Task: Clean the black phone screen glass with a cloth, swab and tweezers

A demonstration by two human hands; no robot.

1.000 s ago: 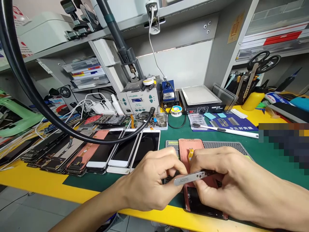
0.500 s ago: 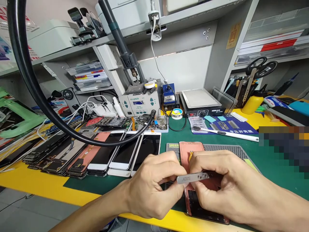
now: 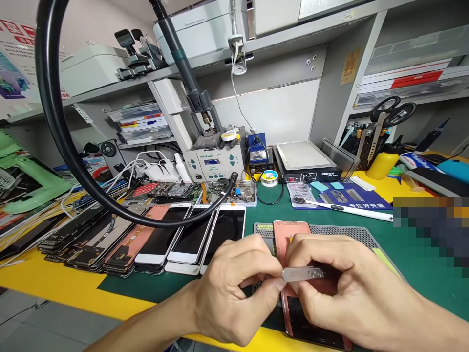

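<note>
Right hand (image 3: 361, 283) pinches metal tool (image 3: 302, 274) over pink phone frame (image 3: 291, 230). Left hand (image 3: 234, 288) at tool's 9 o'clock, fingers curled, can't tell its grip. Grey mat (image 3: 340, 232) underneath.

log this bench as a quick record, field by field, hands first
left hand: fingers bent in at the near end of the metal tool; anything pinched is hidden
right hand: holding the metal tool between thumb and fingers
below hands: pink-and-black phone part, partly covered
under it: grey perforated mat
left of mat: white-framed phones
beyond mat: white-handled brush
</note>
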